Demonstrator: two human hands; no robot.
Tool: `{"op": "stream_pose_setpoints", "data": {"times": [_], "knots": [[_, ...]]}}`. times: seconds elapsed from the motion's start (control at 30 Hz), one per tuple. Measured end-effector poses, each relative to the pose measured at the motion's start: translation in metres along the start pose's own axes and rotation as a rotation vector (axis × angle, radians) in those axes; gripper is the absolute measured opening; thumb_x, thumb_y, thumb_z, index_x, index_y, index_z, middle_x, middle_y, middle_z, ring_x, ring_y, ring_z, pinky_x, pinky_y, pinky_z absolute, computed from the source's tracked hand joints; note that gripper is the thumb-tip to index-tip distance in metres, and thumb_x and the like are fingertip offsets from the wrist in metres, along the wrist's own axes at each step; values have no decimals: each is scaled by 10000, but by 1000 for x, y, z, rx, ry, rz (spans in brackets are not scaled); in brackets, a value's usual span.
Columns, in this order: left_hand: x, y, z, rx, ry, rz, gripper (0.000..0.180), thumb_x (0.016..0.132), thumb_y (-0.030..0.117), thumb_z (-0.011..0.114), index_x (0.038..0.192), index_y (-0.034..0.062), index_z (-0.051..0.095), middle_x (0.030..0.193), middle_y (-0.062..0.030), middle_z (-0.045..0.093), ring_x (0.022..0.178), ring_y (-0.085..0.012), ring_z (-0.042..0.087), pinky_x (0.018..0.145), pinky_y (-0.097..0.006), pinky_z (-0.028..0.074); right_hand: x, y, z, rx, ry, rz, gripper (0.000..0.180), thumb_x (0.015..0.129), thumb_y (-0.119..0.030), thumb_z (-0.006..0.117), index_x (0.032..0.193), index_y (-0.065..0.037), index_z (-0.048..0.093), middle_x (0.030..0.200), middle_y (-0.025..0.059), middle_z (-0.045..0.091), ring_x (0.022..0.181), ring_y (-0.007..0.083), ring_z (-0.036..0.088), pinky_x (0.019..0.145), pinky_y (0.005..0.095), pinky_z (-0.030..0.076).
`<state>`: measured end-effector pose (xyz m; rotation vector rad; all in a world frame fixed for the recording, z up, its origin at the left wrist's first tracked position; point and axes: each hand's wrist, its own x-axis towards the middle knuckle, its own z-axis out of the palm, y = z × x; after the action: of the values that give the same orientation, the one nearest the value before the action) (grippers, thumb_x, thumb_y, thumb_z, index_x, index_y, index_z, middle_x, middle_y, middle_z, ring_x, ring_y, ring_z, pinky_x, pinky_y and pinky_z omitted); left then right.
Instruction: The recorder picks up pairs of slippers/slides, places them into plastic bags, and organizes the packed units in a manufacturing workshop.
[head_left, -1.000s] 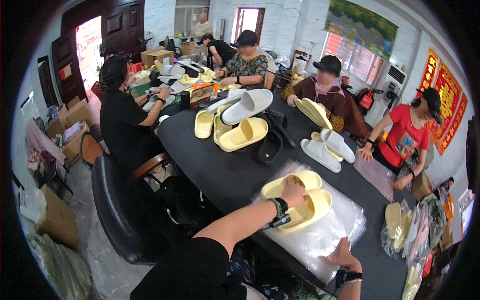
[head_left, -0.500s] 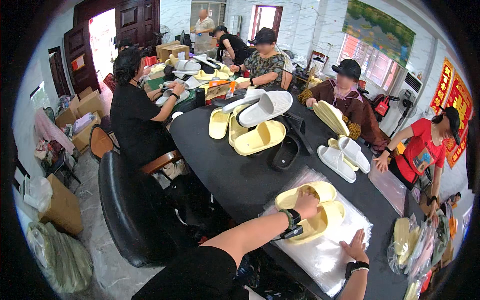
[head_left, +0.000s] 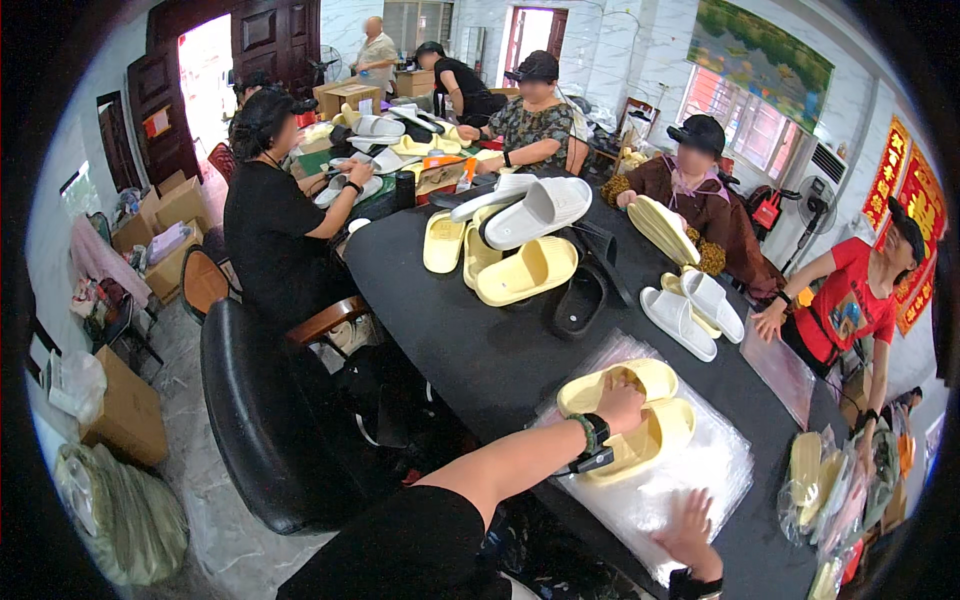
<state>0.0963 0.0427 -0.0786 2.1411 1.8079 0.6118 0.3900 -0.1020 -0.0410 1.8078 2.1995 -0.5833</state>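
Observation:
A pair of pale yellow slippers (head_left: 655,440) lies side by side on a stack of clear plastic bags (head_left: 715,470) at the near part of the dark table. My left hand (head_left: 622,403) is closed on the pair where the two straps meet, its fingertips partly hidden inside. To the right, my right hand (head_left: 688,535) is open, fingers spread, over the near edge of the bag stack. It holds nothing; whether it touches the plastic is hard to tell.
Beyond lies a pile of yellow, grey and black slippers (head_left: 525,270). Grey and yellow slippers (head_left: 680,322) rest further right, with bagged slippers (head_left: 808,475) at the right edge. Co-workers sit around the dark table (head_left: 440,330). A black chair (head_left: 255,420) stands left.
My right hand has drawn back toward the near edge of the bags, its fingers now raised and spread. My left hand keeps its hold on the slippers.

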Motion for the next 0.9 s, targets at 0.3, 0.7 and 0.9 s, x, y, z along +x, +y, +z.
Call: {"op": "stream_pose_setpoints", "data": {"times": [0.3, 0.7, 0.9], "knots": [[-3, -24, -37, -11, -74, -48, 531, 872, 449, 587, 1147, -2, 645, 1214, -222, 609, 1269, -412, 459, 1087, -641, 231, -2, 7, 37, 42, 36, -52, 1419, 599, -799, 682, 1526, -50, -87, 1570, 270, -161, 1443, 435, -195, 1116, 635, -41], [-76, -64, -75, -50, 48, 411, 297, 739, 105, 598, 1009, -3, 657, 1048, -225, 640, 1031, -419, 586, 961, -587, 383, -11, 2, 33, 169, 86, -102, 983, 907, -636, 455, 1540, -46, -11, 1584, 248, -136, 1453, 410, -188, 1122, 595, -103], [-74, -75, -190, -180, 38, 521, 401, 649, -69, 561, 1005, 51, 703, 977, -191, 677, 949, -386, 625, 870, -443, 488, -15, -9, 28, 174, 103, -117, 1041, 881, -711, 433, 1535, -24, 3, 1581, 256, -128, 1453, 412, -181, 1125, 601, -87]]}}
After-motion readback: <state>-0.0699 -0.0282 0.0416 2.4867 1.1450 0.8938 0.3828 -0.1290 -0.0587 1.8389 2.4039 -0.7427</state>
